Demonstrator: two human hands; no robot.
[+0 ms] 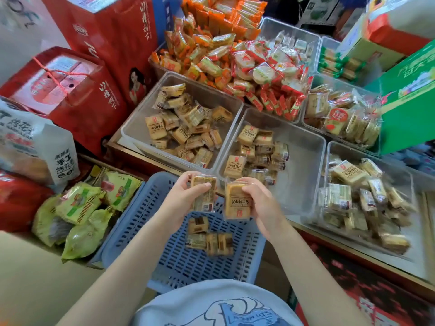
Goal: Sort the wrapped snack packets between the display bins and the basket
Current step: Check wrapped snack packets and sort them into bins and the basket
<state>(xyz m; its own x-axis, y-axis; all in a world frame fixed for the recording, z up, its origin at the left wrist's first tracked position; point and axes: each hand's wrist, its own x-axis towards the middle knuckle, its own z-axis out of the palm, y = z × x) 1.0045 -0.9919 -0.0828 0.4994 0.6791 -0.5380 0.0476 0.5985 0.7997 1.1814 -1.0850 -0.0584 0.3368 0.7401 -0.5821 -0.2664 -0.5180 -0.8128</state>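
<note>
Above the blue basket (150, 222), one snack packet (203, 194) gripped in the left hand (182, 201), another packet (237, 201) in the right hand (262, 203).

- We saw a light grey-blue T-shirt (211, 302) at the bottom of the head view.
- Its front bore a print in darker blue with white outlined shapes and small, blurred lettering we could not read.
- Both forearms were bare, with no sleeve reaching them.
- We noticed no watch or ring on the left hand (181, 198) or the right hand (263, 208).
</note>
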